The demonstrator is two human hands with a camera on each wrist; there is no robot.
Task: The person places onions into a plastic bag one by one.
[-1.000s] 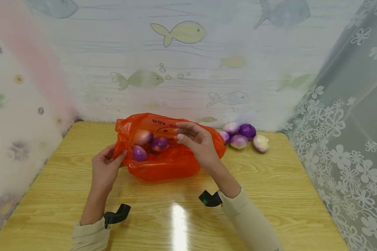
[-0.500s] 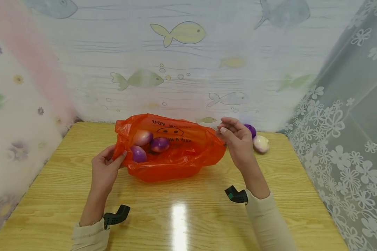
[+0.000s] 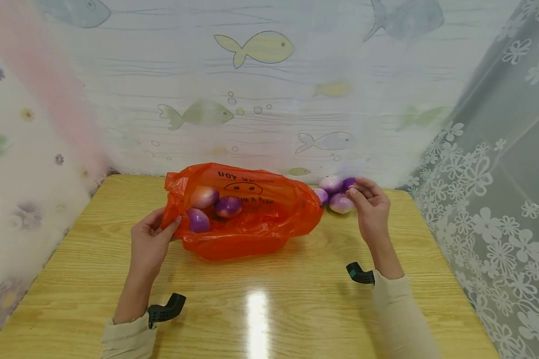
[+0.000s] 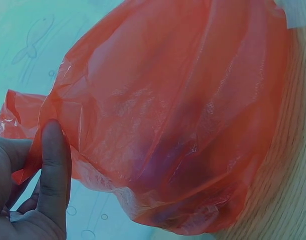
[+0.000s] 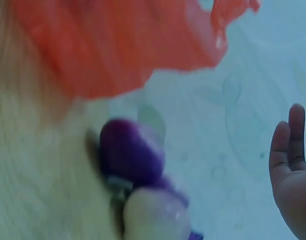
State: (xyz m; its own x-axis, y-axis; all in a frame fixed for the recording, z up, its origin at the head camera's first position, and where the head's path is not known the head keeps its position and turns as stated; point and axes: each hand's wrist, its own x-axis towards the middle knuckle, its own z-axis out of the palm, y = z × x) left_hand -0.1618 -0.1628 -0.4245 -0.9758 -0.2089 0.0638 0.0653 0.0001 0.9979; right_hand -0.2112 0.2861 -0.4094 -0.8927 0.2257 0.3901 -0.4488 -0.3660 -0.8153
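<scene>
In the head view, my left hand (image 3: 150, 244) pinches the left edge of an orange-red plastic bag (image 3: 238, 244) between thumb and fingers. The bag lies on its side with its mouth spread, and three purple onions (image 3: 228, 206) show inside. Up close in the left wrist view, the thumb (image 4: 53, 165) presses on the bag's film (image 4: 158, 100). My right hand (image 3: 374, 212) is over the right side of a group of purple and whitish onions (image 3: 341, 203), partly covering it. Its fingers are fairly straight in the right wrist view, apart from a dark purple onion (image 5: 130, 152).
A wood-grain table (image 3: 251, 309) carries everything. Behind it hangs a white sheet (image 3: 269, 89) with fish drawings; a grey curtain (image 3: 507, 199) with white flowers borders the right side. Black wrist mounts (image 3: 166, 308) stick out from both sleeves.
My right hand has moved from over the bag's mouth rightward to the onions beside it, now covering the rightmost one. The left hand and the bag stay almost still.
</scene>
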